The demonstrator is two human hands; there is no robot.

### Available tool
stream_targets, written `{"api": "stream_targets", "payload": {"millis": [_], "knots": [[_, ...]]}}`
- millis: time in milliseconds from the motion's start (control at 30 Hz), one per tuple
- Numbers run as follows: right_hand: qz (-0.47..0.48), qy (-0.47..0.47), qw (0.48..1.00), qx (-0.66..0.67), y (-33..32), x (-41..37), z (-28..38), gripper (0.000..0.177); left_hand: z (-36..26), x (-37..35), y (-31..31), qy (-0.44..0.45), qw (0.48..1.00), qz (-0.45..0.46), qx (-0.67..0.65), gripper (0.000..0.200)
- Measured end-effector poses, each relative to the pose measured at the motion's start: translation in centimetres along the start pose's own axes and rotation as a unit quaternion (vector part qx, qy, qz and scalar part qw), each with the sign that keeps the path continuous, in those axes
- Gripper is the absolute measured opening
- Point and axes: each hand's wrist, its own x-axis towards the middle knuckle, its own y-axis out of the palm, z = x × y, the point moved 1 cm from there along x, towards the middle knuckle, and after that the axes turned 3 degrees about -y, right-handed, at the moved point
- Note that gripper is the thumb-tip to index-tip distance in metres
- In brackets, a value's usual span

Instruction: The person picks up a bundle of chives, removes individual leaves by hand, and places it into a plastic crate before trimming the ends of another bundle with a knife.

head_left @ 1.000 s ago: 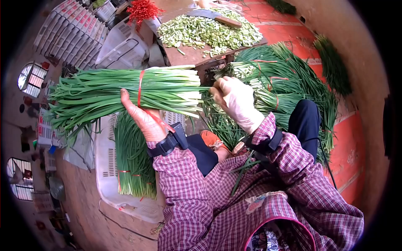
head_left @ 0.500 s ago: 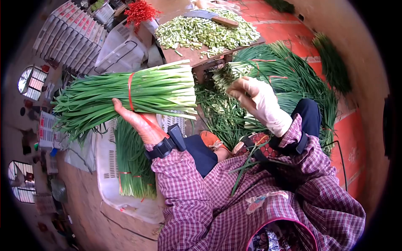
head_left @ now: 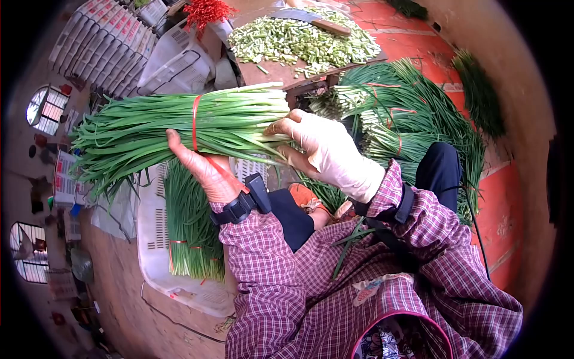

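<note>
My left hand (head_left: 206, 170) supports a thick bundle of garlic chives (head_left: 149, 122) from below, its thumb up along the near side. A red tie wraps the bundle, and another red strip crosses my left palm. The green leaf tips point left and the pale cut stems point right. My right hand (head_left: 335, 152), in a whitish glove, has its bent fingers and thumb at the lower stem ends, gripping some of them. A white plastic basket (head_left: 149, 257) below my left arm holds more tied chives (head_left: 194, 221).
Chopped pale stems (head_left: 305, 42) and a wooden-handled knife (head_left: 323, 23) lie on a low board ahead. More tied chives (head_left: 406, 113) are heaped on the red floor at right. Stacked white crates (head_left: 101, 45) and a bunch of red stalks (head_left: 206, 12) are at upper left.
My right hand has moved left from beside the bundle onto its stem ends. The left hand still holds the bundle, which has shifted slightly in view.
</note>
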Motion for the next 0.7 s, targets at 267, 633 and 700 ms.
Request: {"api": "stream_targets", "payload": {"millis": [267,633,700], "knots": [[-0.065,-0.07,0.993,-0.076,1.4,0.6,-0.5,0.014,0.7,0.3,-0.2,-0.048,0.999,0.015,0.002,0.082],[-0.101,-0.025,0.988,-0.116,2.8,0.9,-0.9,0.016,0.5,-1.1,0.7,-0.054,0.998,0.009,0.004,0.076],[-0.106,-0.011,0.986,-0.13,3.0,0.9,-0.8,0.018,0.4,-1.1,0.8,-0.059,0.998,0.017,0.003,0.075]]}}
